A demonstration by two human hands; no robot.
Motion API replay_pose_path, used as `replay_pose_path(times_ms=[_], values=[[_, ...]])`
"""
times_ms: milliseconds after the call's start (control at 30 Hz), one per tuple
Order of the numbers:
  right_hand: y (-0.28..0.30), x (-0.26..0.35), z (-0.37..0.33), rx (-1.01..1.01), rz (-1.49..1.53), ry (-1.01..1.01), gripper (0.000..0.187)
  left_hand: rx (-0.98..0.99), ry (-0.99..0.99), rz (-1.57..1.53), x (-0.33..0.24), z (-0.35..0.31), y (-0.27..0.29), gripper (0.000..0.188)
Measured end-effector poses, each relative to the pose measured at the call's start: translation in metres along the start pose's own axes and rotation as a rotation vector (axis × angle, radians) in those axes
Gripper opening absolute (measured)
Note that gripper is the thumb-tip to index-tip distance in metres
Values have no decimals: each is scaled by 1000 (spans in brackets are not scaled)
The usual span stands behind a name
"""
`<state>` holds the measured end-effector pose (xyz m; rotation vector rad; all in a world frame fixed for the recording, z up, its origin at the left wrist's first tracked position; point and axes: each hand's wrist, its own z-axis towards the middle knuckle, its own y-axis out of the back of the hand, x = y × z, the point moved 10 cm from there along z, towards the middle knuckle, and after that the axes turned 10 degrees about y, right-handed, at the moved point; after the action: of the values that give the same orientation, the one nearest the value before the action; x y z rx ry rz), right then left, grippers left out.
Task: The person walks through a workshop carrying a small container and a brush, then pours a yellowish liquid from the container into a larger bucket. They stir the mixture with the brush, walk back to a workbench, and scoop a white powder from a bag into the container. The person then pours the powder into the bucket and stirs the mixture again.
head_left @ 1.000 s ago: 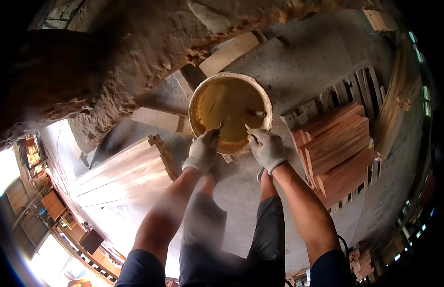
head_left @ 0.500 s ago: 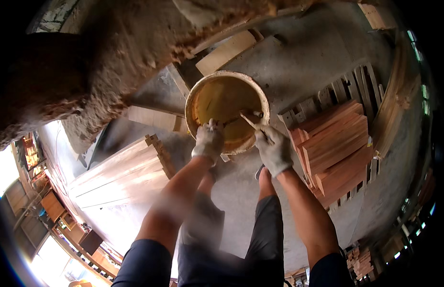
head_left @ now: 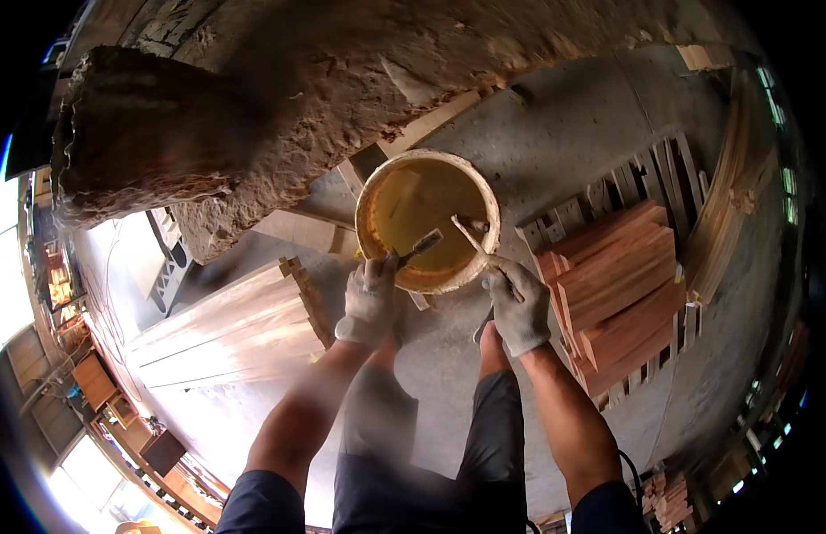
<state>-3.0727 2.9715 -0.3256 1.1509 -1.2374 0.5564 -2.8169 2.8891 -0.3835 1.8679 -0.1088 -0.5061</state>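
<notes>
A round bucket (head_left: 367, 210) with a pale, crusted rim stands on the floor in front of me, with murky yellow-brown liquid inside. My left hand (head_left: 369, 298), in a light work glove, is closed round the handle of a small brush (head_left: 425, 242) at the bucket's near left. The brush head points up and right over the liquid. Closed at the near right rim, my gloved right hand (head_left: 518, 305) grips a thin pale stick (head_left: 467, 232) whose far end reaches over the bucket. Something dark shows by the stick against the inner right wall; its kind is unclear.
A big rough brown piece like a tree trunk (head_left: 279, 125) looms over the far left. Pale planks (head_left: 230, 325) lie at left. Reddish boards (head_left: 616, 280) are stacked on slats at right, with long timber strips (head_left: 726, 214) beyond. Flat boards (head_left: 299, 230) lie beside the bucket.
My left hand has drawn back left and nearer, bringing the brush head into plain sight. My right hand has moved slightly nearer. The view has shifted, showing more of the trunk-like piece.
</notes>
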Motion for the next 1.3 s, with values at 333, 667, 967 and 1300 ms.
replay_pose_path(times_ms=[333,667,967,1300], values=[[-6,-2,-2,112,90,-12,21,2,22,-3,2,2,1,55],[2,-19,0,16,84,-59,15,36,-104,96,-9,3,8,55],[-8,-8,12,137,41,-107,17,32,-97,128,-1,0,5,47],[-13,-6,9,188,50,-42,18,14,-90,112,2,-7,1,53]])
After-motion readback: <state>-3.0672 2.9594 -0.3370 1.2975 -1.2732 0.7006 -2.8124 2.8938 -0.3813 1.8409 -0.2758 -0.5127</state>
